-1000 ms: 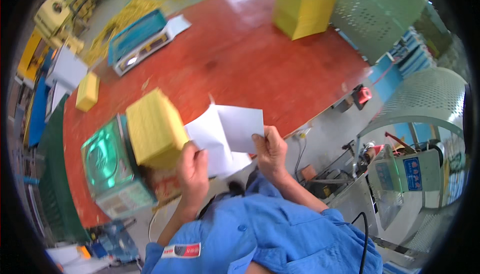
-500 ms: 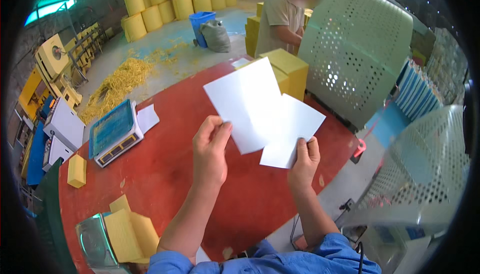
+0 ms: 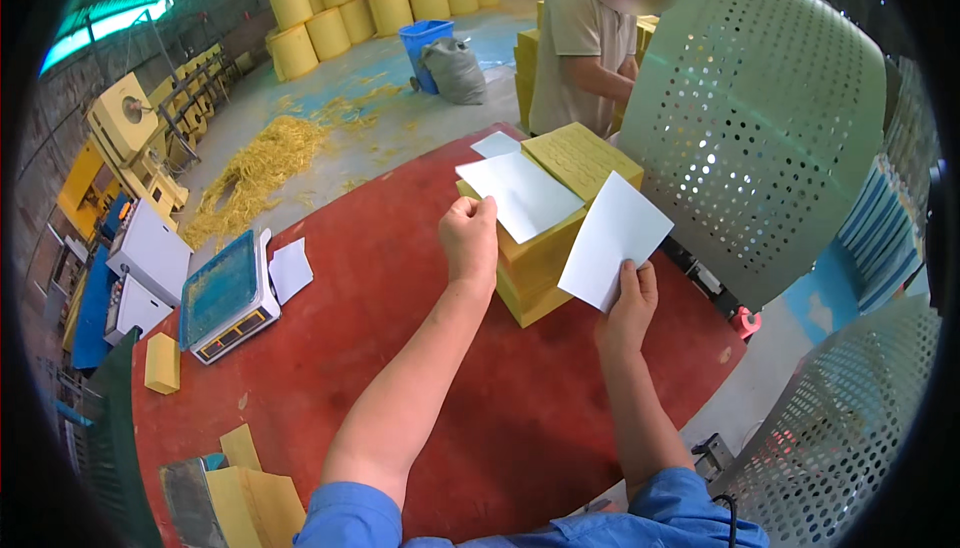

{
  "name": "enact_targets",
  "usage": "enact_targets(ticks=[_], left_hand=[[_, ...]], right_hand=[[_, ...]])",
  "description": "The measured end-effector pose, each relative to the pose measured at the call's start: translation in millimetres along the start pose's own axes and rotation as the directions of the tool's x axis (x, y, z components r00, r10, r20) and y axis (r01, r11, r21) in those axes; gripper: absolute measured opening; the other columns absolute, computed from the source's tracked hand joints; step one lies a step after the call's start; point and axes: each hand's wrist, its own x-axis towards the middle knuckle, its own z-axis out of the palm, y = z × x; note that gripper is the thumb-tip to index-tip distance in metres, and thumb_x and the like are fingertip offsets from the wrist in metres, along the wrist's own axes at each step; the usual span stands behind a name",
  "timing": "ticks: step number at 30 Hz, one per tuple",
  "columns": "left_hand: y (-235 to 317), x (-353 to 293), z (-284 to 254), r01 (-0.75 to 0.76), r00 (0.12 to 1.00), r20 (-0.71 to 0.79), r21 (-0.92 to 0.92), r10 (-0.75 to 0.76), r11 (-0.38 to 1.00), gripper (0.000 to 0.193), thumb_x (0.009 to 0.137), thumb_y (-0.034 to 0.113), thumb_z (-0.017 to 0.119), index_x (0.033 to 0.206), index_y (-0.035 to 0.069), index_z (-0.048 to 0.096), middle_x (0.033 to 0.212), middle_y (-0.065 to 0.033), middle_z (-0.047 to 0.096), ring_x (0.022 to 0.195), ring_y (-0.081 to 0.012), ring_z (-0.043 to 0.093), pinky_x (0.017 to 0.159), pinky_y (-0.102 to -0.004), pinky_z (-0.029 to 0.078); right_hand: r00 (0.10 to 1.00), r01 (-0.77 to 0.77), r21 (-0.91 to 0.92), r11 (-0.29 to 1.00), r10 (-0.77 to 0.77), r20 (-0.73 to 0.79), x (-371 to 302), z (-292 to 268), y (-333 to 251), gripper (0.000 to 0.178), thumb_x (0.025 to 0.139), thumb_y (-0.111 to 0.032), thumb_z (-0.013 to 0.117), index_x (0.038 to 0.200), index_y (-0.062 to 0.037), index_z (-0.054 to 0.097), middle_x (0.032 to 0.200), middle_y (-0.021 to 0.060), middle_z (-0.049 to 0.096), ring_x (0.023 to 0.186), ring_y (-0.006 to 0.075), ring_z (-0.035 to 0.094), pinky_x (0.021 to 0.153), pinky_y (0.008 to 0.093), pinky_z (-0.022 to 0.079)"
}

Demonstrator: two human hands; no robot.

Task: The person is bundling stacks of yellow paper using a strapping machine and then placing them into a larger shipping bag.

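My left hand (image 3: 470, 243) pinches the near-left corner of a white paper sheet (image 3: 522, 195), which lies over the top of a yellow block-like stack (image 3: 535, 283). Behind that sheet shows a second yellow block (image 3: 588, 158) with a rough, printed-looking top. In my right hand (image 3: 628, 310) is another white sheet (image 3: 615, 240), tilted up and gripped at its lower edge between thumb and fingers. It hangs in front of the stack's right side and hides part of it.
The red table (image 3: 390, 388) carries a scale (image 3: 230, 293), loose paper (image 3: 291, 270), a small yellow block (image 3: 162, 363) and an opened yellow carton (image 3: 255, 508). A perforated plastic chair back (image 3: 750, 128) stands at the right. Across the table, a person (image 3: 575, 58) works beside yellow stacks.
The two white sheets, overlapping in the air before, are now apart. My left hand has moved away from me and laid its sheet on the yellow stack; my right hand keeps the other.
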Motion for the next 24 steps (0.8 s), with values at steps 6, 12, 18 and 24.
enact_targets(ticks=[6,12,18,24], left_hand=[[-4,-3,-2,-0.162,0.984,-0.005,0.377,0.177,0.912,0.025,0.086,0.01,0.064,0.068,0.006,0.047,0.065,0.0039,0.044,0.062,-0.0061,0.039,0.057,-0.0263,0.036],[15,21,-5,-0.632,0.713,0.192,0.593,0.675,0.499,0.024,0.086,0.017,0.067,0.098,0.0,0.055,0.1,-0.015,0.059,0.089,-0.0232,0.056,0.078,-0.0346,0.047],[-1,58,31,-0.66,0.592,0.502,0.751,0.631,0.022,0.047,0.092,0.031,0.054,0.127,0.0,0.053,0.126,-0.0225,0.055,0.122,-0.0365,0.05,0.101,-0.0477,0.04],[-10,39,30,-0.625,0.77,0.618,0.781,0.159,-0.008,0.048,0.094,0.037,0.044,0.127,0.005,0.055,0.127,-0.0174,0.056,0.124,-0.034,0.05,0.1,-0.0556,0.036]], right_hand=[[0.994,-0.099,0.015,0.995,0.1,-0.044,8,4,6,0.01,0.1,-0.009,0.047,0.098,-0.004,0.056,0.093,0.0008,0.059,0.084,0.0078,0.053,0.076,0.0262,0.045],[0.979,-0.188,0.129,0.974,0.196,-0.054,19,-24,22,0.018,0.099,-0.017,0.048,0.109,-0.0049,0.056,0.104,0.0045,0.062,0.095,0.0162,0.06,0.085,0.0335,0.048],[0.952,-0.285,0.146,0.947,0.297,-0.069,18,-51,62,0.02,0.097,-0.018,0.048,0.111,-0.0063,0.057,0.113,0.0039,0.06,0.106,0.0183,0.055,0.095,0.0353,0.042],[0.976,-0.207,-0.062,0.976,0.202,-0.079,11,-55,72,0.017,0.096,-0.012,0.052,0.079,-0.0106,0.051,0.074,-0.0069,0.045,0.069,0.0048,0.039,0.064,0.0242,0.033]])
